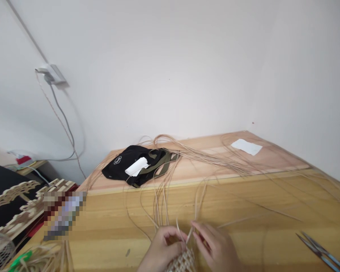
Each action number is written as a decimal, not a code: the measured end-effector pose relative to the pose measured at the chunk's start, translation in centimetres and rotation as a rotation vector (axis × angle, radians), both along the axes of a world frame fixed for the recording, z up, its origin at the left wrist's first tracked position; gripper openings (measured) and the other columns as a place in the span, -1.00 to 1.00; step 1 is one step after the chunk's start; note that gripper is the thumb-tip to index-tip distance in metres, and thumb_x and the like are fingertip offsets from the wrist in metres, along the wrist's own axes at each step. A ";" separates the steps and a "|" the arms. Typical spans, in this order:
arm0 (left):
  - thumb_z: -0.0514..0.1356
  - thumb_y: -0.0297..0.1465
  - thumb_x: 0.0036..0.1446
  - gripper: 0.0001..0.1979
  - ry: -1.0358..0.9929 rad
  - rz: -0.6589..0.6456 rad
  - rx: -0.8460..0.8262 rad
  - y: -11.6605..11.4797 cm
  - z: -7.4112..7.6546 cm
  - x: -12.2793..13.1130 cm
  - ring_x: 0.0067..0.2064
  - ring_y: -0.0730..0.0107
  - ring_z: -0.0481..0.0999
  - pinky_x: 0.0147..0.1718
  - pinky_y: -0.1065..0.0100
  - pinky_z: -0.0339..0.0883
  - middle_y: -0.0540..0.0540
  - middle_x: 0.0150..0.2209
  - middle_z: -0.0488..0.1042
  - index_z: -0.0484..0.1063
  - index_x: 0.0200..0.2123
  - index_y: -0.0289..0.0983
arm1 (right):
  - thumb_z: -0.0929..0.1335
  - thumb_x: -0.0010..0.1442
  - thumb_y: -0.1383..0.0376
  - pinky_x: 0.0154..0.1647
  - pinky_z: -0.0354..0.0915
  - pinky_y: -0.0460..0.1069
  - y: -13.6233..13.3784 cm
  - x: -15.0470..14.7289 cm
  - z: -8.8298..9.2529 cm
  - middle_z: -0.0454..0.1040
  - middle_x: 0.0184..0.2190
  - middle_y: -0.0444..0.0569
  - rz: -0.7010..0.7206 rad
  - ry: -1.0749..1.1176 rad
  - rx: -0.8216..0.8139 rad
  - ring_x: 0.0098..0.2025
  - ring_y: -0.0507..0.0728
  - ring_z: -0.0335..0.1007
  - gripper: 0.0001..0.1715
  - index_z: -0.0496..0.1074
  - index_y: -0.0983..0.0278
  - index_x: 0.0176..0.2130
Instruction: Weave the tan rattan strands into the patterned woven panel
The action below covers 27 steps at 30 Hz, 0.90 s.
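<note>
The right hand (215,247) clamps its fingers on a thin pale upright cane strand (189,235) rising from cream woven canework (180,262), just beside the left hand (161,251).

A black bag (130,166) with olive-green straps lies on the wooden counter (252,200), with a white paper roll (136,166) resting on it. A sheet of white paper (246,146) sits near the far corner, and blue-trimmed scissors (319,251) lie at the right. A grey cable (62,117) runs down from a wall socket (51,74). A cut-out wooden tree panel (14,192) shows at left.
</note>
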<state>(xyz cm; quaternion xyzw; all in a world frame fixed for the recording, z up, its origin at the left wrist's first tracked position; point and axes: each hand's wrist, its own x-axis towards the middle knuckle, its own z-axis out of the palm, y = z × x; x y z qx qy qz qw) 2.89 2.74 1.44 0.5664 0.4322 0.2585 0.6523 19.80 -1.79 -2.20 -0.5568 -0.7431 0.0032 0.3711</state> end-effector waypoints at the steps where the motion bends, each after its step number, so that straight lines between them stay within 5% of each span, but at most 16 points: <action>1: 0.28 -0.37 -0.23 -0.80 -0.006 0.000 -0.001 0.0 0.0 0.0 -0.43 0.46 0.32 -0.37 0.44 0.17 -0.05 -0.51 0.42 0.47 -0.47 -0.38 | 0.19 0.12 0.40 -0.43 0.26 -0.08 0.0 0.0 0.2 0.46 -0.44 -0.03 -0.012 -0.010 -0.005 -0.43 0.07 0.39 -0.72 0.37 0.25 -0.18; 6: 0.29 -0.35 -0.21 -0.79 -0.025 -0.045 0.026 0.2 -0.2 -0.1 -0.42 0.47 0.30 -0.38 0.45 0.14 -0.03 -0.51 0.38 0.43 -0.48 -0.38 | 0.21 0.04 0.43 -0.33 0.25 -0.01 0.0 -0.2 1.2 0.36 -0.38 0.00 0.022 0.034 -0.094 -0.31 0.12 0.31 -0.76 0.41 0.24 -0.31; 14: 0.25 -0.37 -0.12 -0.84 -0.042 -0.084 0.124 0.5 -0.6 -0.3 -0.36 0.45 0.31 -0.31 0.43 0.14 -0.04 -0.47 0.37 0.42 -0.46 -0.36 | 0.25 0.04 0.39 -0.19 0.24 -0.03 -0.1 -1.3 1.7 0.27 -0.33 -0.04 0.227 0.413 -0.313 -0.22 0.09 0.25 -0.85 0.38 0.26 -0.36; 19: 0.27 -0.42 -0.16 -0.88 -0.110 -0.088 0.262 0.6 -0.8 -0.1 -0.28 0.42 0.31 -0.27 0.43 0.15 -0.06 -0.39 0.31 0.43 -0.51 -0.36 | 0.27 0.02 0.38 -0.28 0.23 -0.07 -0.2 -1.7 1.7 0.27 -0.40 -0.09 0.235 0.495 -0.428 -0.31 0.05 0.28 -0.90 0.38 0.27 -0.43; 27: 0.24 -0.41 -0.15 -0.87 0.026 -0.012 0.186 0.5 -0.8 0.5 -0.46 0.49 0.32 -0.43 0.46 0.17 -0.01 -0.56 0.35 0.40 -0.50 -0.38 | 0.28 0.01 0.37 -0.43 0.18 -0.12 0.3 -1.6 0.5 0.23 -0.49 -0.13 0.238 0.624 -0.467 -0.44 0.00 0.23 -0.89 0.36 0.31 -0.52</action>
